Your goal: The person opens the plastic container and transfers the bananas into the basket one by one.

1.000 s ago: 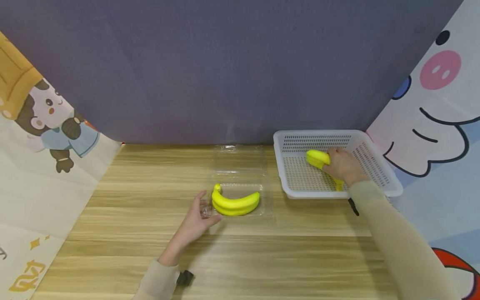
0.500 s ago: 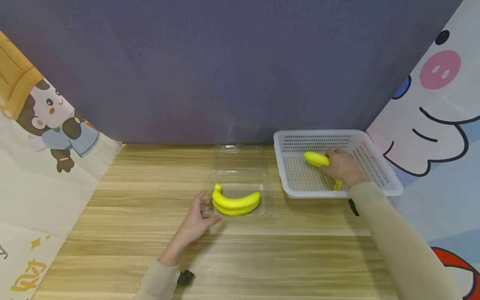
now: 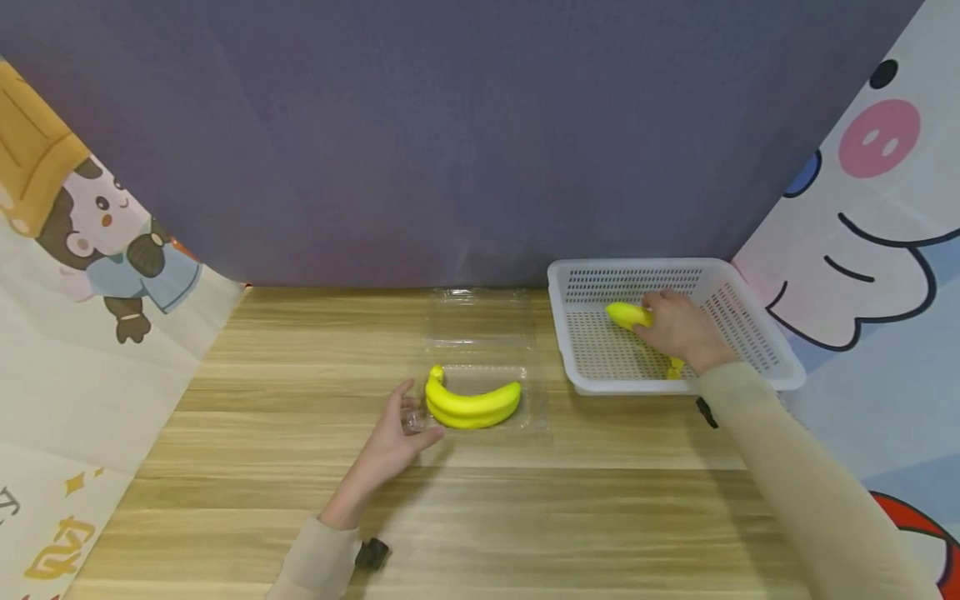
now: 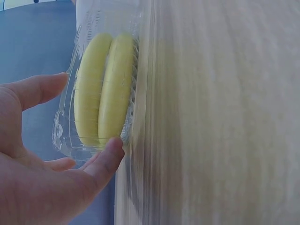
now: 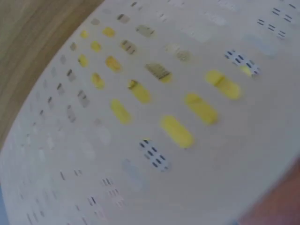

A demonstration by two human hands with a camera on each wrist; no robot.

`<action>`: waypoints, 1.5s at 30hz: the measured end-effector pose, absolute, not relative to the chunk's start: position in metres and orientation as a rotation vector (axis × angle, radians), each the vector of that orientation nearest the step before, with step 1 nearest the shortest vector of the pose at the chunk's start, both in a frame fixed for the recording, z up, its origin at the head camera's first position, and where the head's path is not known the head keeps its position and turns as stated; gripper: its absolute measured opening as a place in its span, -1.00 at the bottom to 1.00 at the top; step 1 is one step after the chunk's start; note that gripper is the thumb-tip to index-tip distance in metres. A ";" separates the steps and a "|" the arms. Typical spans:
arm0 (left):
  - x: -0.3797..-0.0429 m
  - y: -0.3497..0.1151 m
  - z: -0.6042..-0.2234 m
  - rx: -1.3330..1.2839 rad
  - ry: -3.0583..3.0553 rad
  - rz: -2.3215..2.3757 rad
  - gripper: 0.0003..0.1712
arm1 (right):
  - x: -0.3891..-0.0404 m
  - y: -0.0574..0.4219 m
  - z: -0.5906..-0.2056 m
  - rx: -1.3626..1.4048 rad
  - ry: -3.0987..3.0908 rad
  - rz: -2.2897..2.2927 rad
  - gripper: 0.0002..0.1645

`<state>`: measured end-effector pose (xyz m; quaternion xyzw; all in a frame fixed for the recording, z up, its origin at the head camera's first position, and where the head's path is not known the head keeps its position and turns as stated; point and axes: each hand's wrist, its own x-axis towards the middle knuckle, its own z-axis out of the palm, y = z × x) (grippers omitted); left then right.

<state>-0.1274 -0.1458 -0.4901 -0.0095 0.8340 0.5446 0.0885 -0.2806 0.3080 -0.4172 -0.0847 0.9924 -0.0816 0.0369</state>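
Observation:
In the head view my left hand (image 3: 393, 432) holds the left end of an open clear plastic clamshell box (image 3: 531, 417), thumb along the near side and fingers at the far side. Two curved yellow bananas (image 3: 474, 410) lie side by side in it; the left wrist view shows them as a pair (image 4: 101, 89) behind the clear wall. My right hand (image 3: 682, 329) reaches into a white slotted basket (image 3: 588, 388) and grips a yellow banana (image 3: 627, 316). Its tip sticks out to the left and its stem shows below the hand. The right wrist view shows yellow through the basket wall (image 5: 206, 164).
The box's clear lid (image 3: 480, 318) lies folded back toward the dark grey panel (image 3: 450, 150). Everything stands on a wood-grain table (image 3: 525, 525). Cartoon-printed walls rise on the left (image 3: 67, 350) and right (image 3: 810, 300), the right one close to the basket.
In the basket, the banana has turned a little under my right hand, its tip shifting slightly left. The right hand has edged left too. My left hand stays at the box.

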 end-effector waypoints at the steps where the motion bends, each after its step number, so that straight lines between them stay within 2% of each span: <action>1: -0.128 -0.146 -0.490 -0.029 2.482 1.619 0.19 | -0.280 0.307 -0.416 -0.269 3.050 -0.246 -0.35; 31: -0.128 -0.147 -0.490 -0.021 2.482 1.630 0.17 | -0.249 0.251 -0.366 -0.402 3.157 -0.247 -0.36; 45: -0.131 -0.145 -0.490 -0.001 2.492 1.622 0.15 | -0.235 0.232 -0.355 -0.524 3.200 -0.357 -0.37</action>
